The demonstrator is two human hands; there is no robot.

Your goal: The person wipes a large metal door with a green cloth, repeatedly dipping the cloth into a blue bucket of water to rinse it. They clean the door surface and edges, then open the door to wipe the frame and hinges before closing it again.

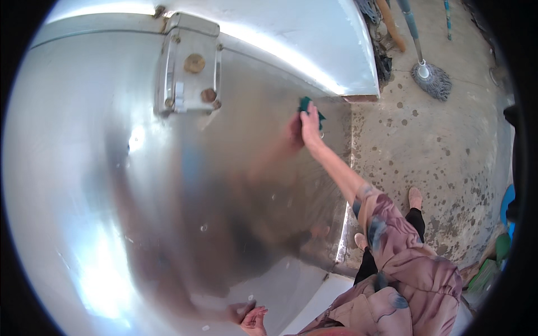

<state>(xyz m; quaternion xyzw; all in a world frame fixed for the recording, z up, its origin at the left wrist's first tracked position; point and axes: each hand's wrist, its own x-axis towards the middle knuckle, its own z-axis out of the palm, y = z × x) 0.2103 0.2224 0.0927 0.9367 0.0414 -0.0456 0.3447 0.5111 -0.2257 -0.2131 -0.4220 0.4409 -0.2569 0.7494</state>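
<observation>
My right hand is flat on a dark green cloth, pressing it against a shiny metal panel near its right edge. The panel mirrors the hand and arm. My left hand is at the bottom edge of the view, beside its own reflection in the metal; its fingers are curled and no object shows in it. Whether it touches the panel is unclear. A metal latch or lock housing with round brownish spots is fixed at the panel's upper part. Several small drops or marks dot the surface.
A pale, bright-edged panel juts out at the top. On the spotted concrete floor stands a grey string mop, with another pole beyond. My feet are on this floor. Green and blue objects lie at the lower right.
</observation>
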